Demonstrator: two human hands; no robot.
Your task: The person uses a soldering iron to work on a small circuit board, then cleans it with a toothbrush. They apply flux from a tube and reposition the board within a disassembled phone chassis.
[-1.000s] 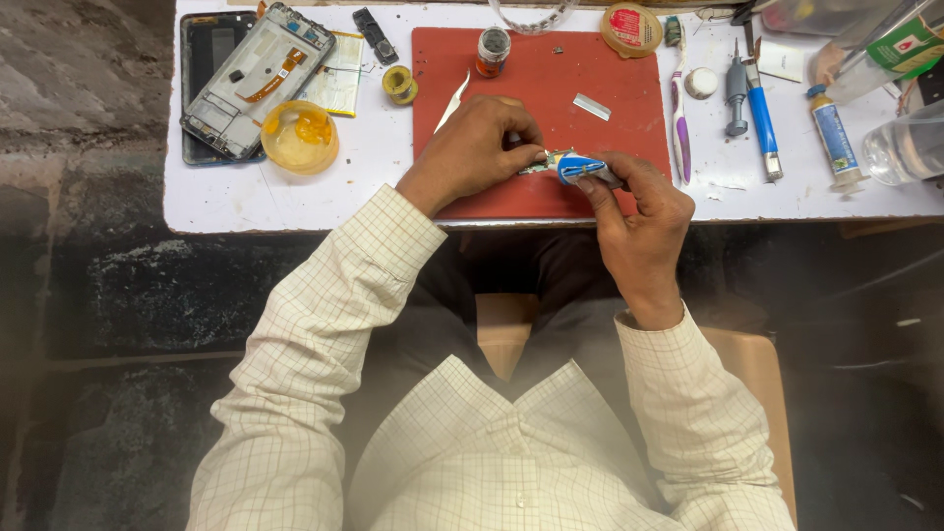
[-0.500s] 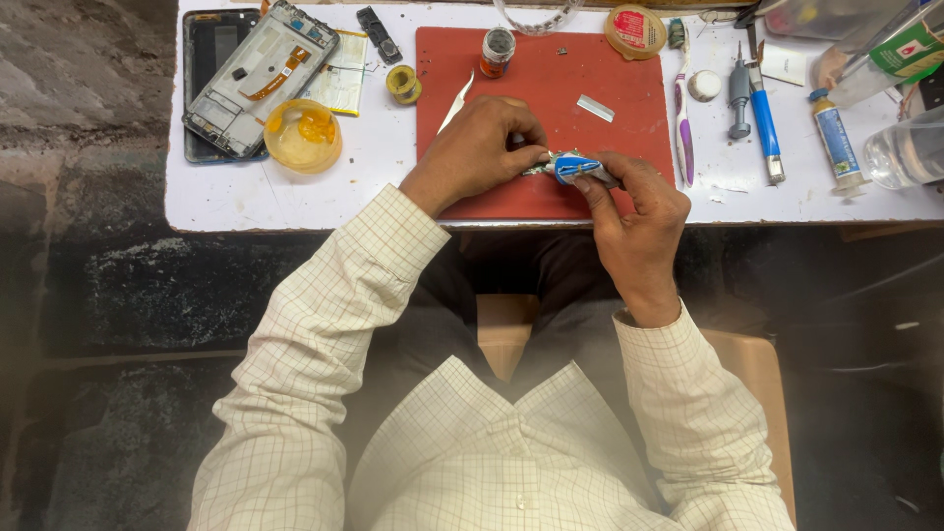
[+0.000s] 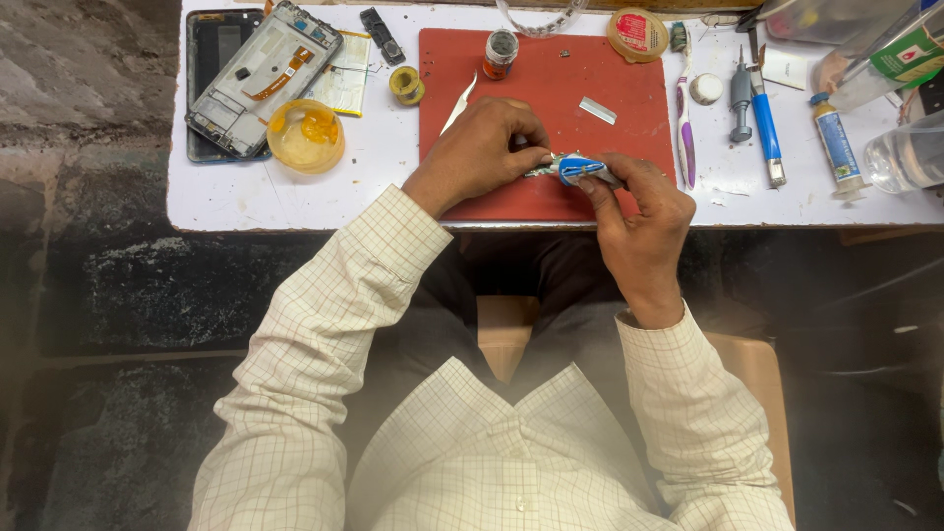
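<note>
Both my hands meet over the red mat (image 3: pixel 610 138) on the white table (image 3: pixel 393 187). My right hand (image 3: pixel 639 211) grips a small crumpled blue and silver tube (image 3: pixel 573 168). My left hand (image 3: pixel 482 152) pinches the silver end of that same tube with thumb and fingertips. A pair of white tweezers (image 3: pixel 458 104) lies on the mat just above my left hand. A small flat metal strip (image 3: pixel 598 110) rests on the mat beyond the tube.
At the left lie an opened phone frame (image 3: pixel 265 74) and a yellow dish (image 3: pixel 305 135). A solder roll (image 3: pixel 405 85) and small bottle (image 3: pixel 500 51) stand near the mat's top. A toothbrush (image 3: pixel 682 118), blue screwdriver (image 3: pixel 765 123), tube (image 3: pixel 838 147) and clear container (image 3: pixel 905 157) are at the right.
My hands have stayed together on the tube over the mat; the fingers have shifted only slightly.
</note>
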